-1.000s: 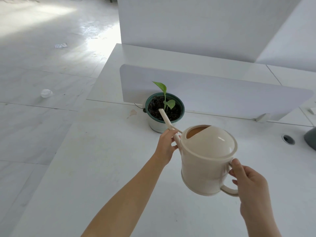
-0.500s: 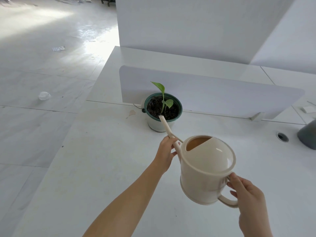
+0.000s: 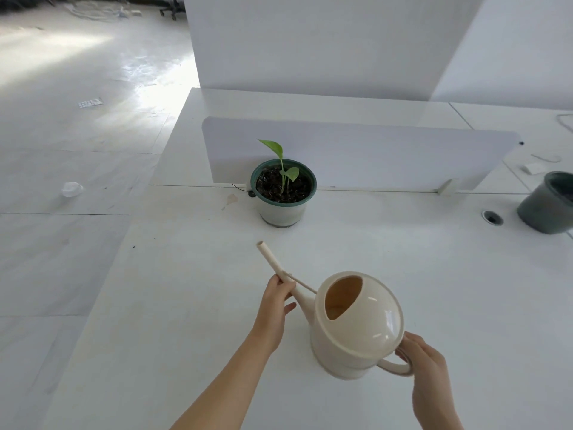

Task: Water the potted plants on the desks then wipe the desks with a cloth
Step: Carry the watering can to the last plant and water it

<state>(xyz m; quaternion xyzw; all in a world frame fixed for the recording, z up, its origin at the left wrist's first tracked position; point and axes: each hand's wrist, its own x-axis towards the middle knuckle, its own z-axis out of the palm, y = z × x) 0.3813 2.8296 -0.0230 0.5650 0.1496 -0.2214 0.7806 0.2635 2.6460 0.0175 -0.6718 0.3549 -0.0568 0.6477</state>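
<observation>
Cream watering can (image 3: 356, 327) held above the white bench (image 3: 173, 305), near its front, tilted a little with the spout (image 3: 276, 266) rising up and to the left. Spout tip open, pointing toward the potted plant (image 3: 283, 189) but well short of it; bare bench surface between the two.

Left hand (image 3: 274, 308) pinches the spout about halfway along, fingers wrapped over it. Right hand (image 3: 426, 364) is curled round the loop handle (image 3: 397, 366) at the can's lower right.

Fill opening on top of the can shows a darker tan interior; whether water is inside, cannot tell.

Potted plant stands at the back of the bench, just in front of the low white divider panel (image 3: 387, 156). Green rim, pale lower pot, dark soil, two green leaves on one thin stem. Small tan stain (image 3: 231, 200) on the bench just left of the pot.

A second, dark grey pot (image 3: 547, 203) sits at the far right edge, cut by the frame. Round cable grommet (image 3: 492, 217) just to its left. A crumpled clear object (image 3: 72, 189) lies on the floor at left.
</observation>
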